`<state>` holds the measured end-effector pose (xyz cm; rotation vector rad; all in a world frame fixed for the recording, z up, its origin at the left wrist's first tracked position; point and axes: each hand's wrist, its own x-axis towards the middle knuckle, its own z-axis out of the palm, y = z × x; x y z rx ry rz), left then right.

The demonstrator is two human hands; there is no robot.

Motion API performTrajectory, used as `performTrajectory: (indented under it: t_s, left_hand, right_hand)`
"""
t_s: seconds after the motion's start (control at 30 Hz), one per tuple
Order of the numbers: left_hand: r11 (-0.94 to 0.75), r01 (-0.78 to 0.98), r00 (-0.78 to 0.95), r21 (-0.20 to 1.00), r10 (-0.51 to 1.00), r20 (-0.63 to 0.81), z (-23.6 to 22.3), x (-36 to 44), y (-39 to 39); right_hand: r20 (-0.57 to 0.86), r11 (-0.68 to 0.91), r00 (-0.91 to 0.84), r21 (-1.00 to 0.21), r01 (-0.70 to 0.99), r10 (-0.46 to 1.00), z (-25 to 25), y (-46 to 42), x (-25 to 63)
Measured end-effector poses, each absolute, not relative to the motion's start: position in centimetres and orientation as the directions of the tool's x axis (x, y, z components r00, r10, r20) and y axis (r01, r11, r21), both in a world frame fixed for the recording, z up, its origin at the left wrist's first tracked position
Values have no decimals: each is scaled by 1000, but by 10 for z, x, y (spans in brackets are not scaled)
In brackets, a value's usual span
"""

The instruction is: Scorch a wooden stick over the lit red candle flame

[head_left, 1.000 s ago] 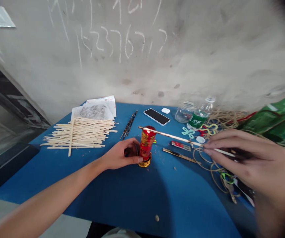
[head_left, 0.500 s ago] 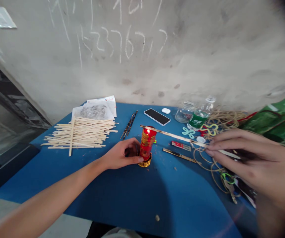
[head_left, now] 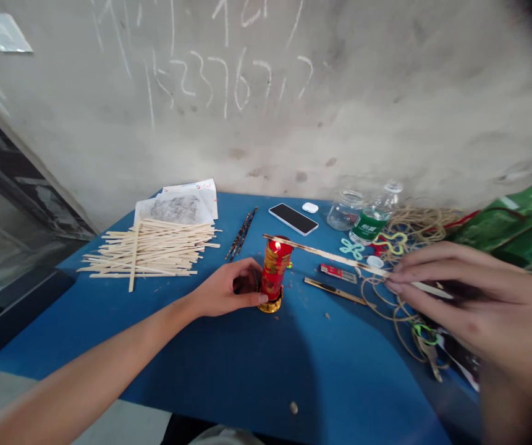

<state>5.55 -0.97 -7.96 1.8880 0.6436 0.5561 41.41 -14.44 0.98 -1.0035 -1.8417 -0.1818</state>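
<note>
A thin wooden stick (head_left: 325, 254) runs from the right hand (head_left: 474, 296), whose fingers pinch it closed, out over the lit red candle (head_left: 274, 272), its far tip just past the flame. The left hand (head_left: 228, 288), loosely curled and holding nothing, sits just beside the candle on the blue counter (head_left: 191, 364). Below the stick lie a small red case (head_left: 337, 272) and a utility knife (head_left: 335, 290), with loose twine (head_left: 381, 303) near the right hand.

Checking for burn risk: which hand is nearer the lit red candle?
Left. The left hand curls at the red candle's left side; the right hand is farther off to its right, pinching a wooden stick.
</note>
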Motion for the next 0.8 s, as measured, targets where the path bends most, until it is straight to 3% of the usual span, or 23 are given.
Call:
performTrajectory:
  t_s: [0.8]
  left_hand:
    - [-348, 186, 755, 919, 650, 93, -81, 55, -9]
  right_hand:
    - [812, 666, -200, -279, 692, 548, 12, -146, 413]
